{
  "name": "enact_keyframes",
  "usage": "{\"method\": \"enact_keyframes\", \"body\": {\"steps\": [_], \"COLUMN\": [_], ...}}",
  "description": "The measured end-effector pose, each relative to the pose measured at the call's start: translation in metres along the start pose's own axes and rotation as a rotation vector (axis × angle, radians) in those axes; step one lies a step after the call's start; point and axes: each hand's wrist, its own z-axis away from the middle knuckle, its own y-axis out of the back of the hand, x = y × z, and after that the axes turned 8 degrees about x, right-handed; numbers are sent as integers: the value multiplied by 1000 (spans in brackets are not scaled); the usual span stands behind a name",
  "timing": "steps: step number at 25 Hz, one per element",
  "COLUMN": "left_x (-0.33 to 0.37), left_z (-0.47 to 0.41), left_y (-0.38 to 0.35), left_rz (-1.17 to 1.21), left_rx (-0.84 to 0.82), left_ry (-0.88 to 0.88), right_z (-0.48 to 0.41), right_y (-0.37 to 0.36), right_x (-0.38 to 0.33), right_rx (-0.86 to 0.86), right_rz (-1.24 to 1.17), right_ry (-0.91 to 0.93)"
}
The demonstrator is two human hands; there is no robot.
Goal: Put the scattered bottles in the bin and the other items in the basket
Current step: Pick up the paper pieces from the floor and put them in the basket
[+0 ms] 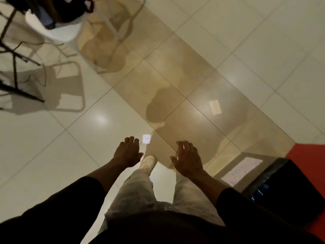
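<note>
The bin (268,173), lined with a shiny black bag, stands at the lower right, just beside the near corner of the glass tabletop (193,76). Clear bottles (262,190) with blue caps lie inside it by its left edge. The left hand (127,152) and the right hand (189,157) reach forward, palms down. Both are empty, with fingers loosely spread and slightly bent.
</note>
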Motion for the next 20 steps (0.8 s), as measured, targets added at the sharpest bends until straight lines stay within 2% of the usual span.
{"method": "enact_keyframes", "body": {"steps": [5, 9, 15, 20], "left_x": [26, 37, -1, -35], "left_z": [-35, -88, -212, -327], "left_y": [-14, -52, -157, -255], "left_rz": [90, 121, 4, -83], "left_rx": [-29, -70, -159, -86], "left_ry": [108, 113, -1, -23], "right_z": [-69, -133, -228, -296], "right_y": [4, -21, -132, -253], "right_x": [59, 96, 145, 170], "right_rx": [-124, -158, -185, -184], "right_rz": [132, 164, 184, 252], "right_ry": [178, 167, 154, 315]}}
